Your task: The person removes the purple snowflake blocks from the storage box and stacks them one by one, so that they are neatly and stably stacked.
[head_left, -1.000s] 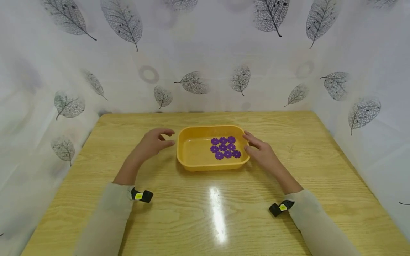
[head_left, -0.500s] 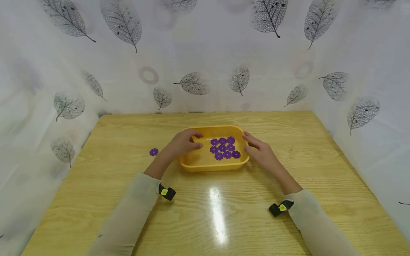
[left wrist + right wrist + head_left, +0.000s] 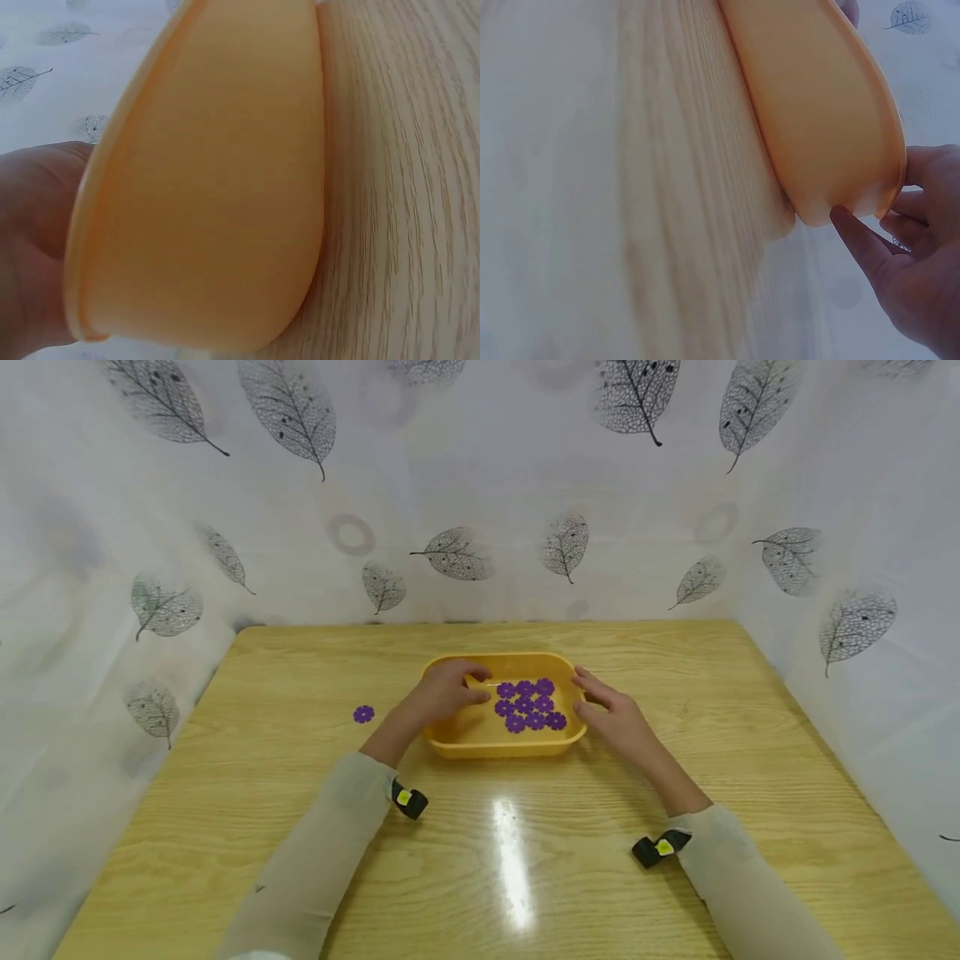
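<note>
A shallow yellow plastic tray (image 3: 495,751) sits on the table, with several purple flower-shaped discs (image 3: 524,704) lying flat in its right half. Over the tray's left end reaches my left hand (image 3: 450,687), thumb and fingers parted toward the discs with nothing seen between them. In the left wrist view the tray's wall hides most of that hand's fingers. My right hand (image 3: 617,714) holds the tray's right end. In the right wrist view its thumb (image 3: 855,232) touches the outer wall and other fingers are at the rim. One purple disc (image 3: 363,714) lies alone left of the tray.
The wooden table (image 3: 285,693) extends around the tray on every side. A white curtain (image 3: 480,460) printed with leaves stands along the back and both sides. Each wrist wears a black strap with a small camera (image 3: 411,802).
My left hand has moved right, from beside the tray to inside its left end, uncovering the lone disc on the table. The right hand and the tray stay where they were.
</note>
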`<state>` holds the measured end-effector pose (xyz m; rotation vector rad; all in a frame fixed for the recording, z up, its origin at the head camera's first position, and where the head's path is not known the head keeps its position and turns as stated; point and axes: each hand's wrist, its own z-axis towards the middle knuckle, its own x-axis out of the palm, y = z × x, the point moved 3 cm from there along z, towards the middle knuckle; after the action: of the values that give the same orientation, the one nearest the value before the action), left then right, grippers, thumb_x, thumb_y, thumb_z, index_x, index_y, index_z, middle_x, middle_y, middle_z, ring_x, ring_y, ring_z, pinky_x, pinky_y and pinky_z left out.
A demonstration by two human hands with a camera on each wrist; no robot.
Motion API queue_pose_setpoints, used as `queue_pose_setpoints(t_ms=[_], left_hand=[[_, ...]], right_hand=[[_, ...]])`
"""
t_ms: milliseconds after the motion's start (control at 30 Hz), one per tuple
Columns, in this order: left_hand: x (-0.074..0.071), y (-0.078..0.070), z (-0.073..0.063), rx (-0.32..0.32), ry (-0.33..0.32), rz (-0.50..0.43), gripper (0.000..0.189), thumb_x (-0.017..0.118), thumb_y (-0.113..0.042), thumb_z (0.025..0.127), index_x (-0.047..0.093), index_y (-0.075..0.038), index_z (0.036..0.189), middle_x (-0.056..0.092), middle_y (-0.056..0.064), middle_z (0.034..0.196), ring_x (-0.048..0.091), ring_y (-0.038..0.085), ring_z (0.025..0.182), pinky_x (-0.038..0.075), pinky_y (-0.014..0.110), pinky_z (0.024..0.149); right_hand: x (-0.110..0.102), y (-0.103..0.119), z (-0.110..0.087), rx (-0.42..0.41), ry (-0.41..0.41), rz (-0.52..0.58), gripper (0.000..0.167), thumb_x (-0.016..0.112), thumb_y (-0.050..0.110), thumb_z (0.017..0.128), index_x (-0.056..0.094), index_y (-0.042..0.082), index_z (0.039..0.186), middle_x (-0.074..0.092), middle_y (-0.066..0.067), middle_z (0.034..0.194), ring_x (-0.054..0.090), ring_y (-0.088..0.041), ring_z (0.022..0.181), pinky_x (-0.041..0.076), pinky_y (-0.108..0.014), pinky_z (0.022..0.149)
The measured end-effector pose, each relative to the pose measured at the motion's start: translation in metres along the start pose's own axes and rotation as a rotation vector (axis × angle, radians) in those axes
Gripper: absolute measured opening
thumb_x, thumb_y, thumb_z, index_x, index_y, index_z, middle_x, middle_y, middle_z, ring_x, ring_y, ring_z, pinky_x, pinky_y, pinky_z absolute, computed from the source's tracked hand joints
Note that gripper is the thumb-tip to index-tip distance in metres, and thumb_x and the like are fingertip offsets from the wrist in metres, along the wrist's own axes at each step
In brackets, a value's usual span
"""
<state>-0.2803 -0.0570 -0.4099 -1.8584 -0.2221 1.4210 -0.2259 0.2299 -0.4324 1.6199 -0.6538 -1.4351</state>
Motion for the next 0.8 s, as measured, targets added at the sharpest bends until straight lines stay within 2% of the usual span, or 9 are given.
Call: queue_pose_setpoints(t_ms=[267, 533, 800], left_hand=[[0.016, 0.001, 0.014, -0.007, 0.087, -0.041, 0.036, 0.071, -0.020, 0.095, 0.067, -0.008, 0.128, 0.067, 0.007, 0.125, 0.061, 0.023, 0.112, 0.050, 0.040, 0.100], [0.026, 0.001, 0.017, -0.011, 0.171, -0.086, 0.036, 0.072, -0.017, 0.094, 0.066, -0.007, 0.128, 0.066, 0.007, 0.126, 0.058, 0.025, 0.119, 0.046, 0.042, 0.107], [0.033, 0.003, 0.020, 0.010, 0.185, 0.018, 0.040, 0.074, -0.022, 0.093, 0.066, -0.012, 0.130, 0.065, 0.004, 0.127, 0.059, 0.023, 0.120, 0.046, 0.040, 0.107]], right_hand=[[0.001, -0.001, 0.001, -0.010, -0.002, 0.003, 0.054, 0.056, 0.030, 0.104, 0.043, 0.013, 0.154, 0.029, 0.002, 0.165, 0.038, -0.036, 0.146, 0.039, -0.051, 0.113], [0.000, 0.000, 0.001, -0.005, 0.001, 0.013, 0.054, 0.056, 0.027, 0.104, 0.042, 0.013, 0.154, 0.027, 0.002, 0.166, 0.037, -0.037, 0.146, 0.040, -0.053, 0.112], [0.000, 0.001, 0.000, 0.003, 0.005, 0.012, 0.055, 0.057, 0.029, 0.104, 0.042, 0.013, 0.154, 0.027, 0.005, 0.166, 0.037, -0.037, 0.146, 0.041, -0.053, 0.111]])
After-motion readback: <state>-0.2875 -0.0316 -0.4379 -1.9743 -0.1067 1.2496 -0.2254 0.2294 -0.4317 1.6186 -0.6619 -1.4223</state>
